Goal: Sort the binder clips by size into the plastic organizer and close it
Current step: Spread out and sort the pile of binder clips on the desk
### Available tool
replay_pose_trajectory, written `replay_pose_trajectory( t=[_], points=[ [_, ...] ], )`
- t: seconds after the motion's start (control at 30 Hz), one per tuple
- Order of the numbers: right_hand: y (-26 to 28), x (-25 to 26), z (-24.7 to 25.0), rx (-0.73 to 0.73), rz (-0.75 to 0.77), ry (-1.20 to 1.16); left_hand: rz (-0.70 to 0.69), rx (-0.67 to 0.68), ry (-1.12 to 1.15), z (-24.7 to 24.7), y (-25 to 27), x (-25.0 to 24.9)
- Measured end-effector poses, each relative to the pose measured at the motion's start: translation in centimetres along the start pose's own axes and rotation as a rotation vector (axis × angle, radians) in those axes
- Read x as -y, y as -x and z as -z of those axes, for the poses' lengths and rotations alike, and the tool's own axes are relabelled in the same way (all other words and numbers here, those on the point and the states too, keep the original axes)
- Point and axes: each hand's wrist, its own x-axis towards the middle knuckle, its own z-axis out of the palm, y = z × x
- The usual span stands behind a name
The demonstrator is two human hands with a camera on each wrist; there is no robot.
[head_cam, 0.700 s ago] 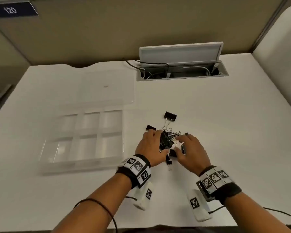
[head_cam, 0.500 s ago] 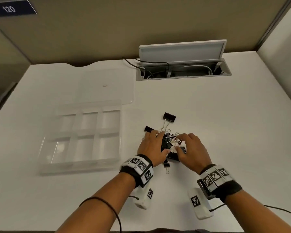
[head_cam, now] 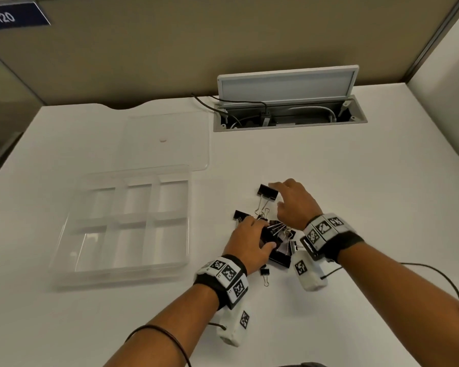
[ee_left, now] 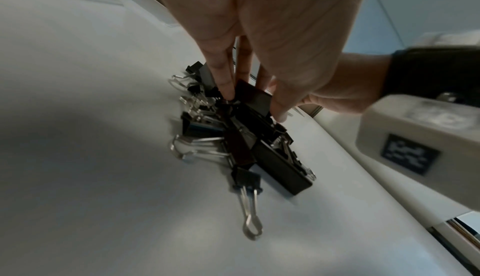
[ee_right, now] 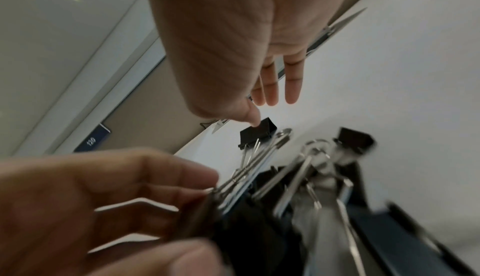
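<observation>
Left hand (head_cam: 249, 241) pinches clip in black binder-clip pile (head_cam: 277, 241) on white counter (head_cam: 355, 207); right hand (head_cam: 293, 201), fingers loosely extended, touches separate black clip (head_cam: 267, 192) beyond pile.

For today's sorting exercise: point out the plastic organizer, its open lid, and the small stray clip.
plastic organizer (head_cam: 122, 278): head view, near front wall.
open lid (head_cam: 167, 152): head view, clear panel.
small stray clip (head_cam: 264, 272): head view, black body.

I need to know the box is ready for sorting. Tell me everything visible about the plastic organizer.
The plastic organizer is clear, see-through plastic, lying flat on the white desk, left of the binder clip pile. Its base is split into six compartments, two rows of three, all without clips. The lid is open, folded back flat on the far side. Neither hand touches it.
</observation>
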Motion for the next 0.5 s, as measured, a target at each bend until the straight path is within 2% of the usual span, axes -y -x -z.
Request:
replay_pose_trajectory(
  t=[0.13,0.23,0.33,0.5],
  points=[
    [-2.8,0.1,-0.5,0.210,0.121,0.223,0.006,-0.057,0.010,1.0,0.0,0.7],
    [-3.9,-0.1,-1.6,0.225,0.180,0.319,0.041,-0.061,0.002,1.9,0.3,1.2],
    [-4.1,-0.3,-1.6,0.173,0.097,0.212,0.102,-0.064,0.000,2.7,1.1,1.3],
    [-1.8,-0.8,0.6,0.019,0.004,-0.115,0.164,-0.072,0.061,2.9,4.1,1.8]
  ],
)
